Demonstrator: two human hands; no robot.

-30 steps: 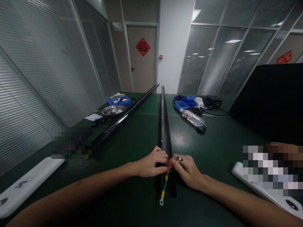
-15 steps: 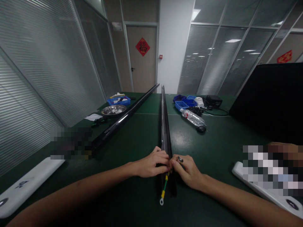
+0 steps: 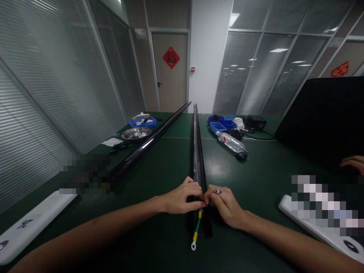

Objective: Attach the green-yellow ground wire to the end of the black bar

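A long dark channel-shaped rail [image 3: 200, 163] runs away from me along the table. My left hand [image 3: 186, 197] bends over its near end from the left, fingers curled inward. From the right my right hand [image 3: 224, 203], with a ring on one finger, closes against the rail's edge, its fingertips meeting those of the left. Whatever lies between the fingertips is hidden. Just below them a short green wire [image 3: 197, 228] with yellow sleeves hangs toward me, ending in a ring terminal [image 3: 193, 246].
A second dark rail [image 3: 148, 144] lies to the left, beside a metal bowl [image 3: 125, 135] and a blue basket [image 3: 155, 123]. Blue bins [image 3: 217, 127] and a plastic bottle [image 3: 231, 142] lie right. White devices [image 3: 34, 227] flank me. Another person's hand [image 3: 354, 163] is at far right.
The fingers of my right hand shift slightly at the rail's edge, and the hand turns a little. The other person's hand at far right has moved up and outward.
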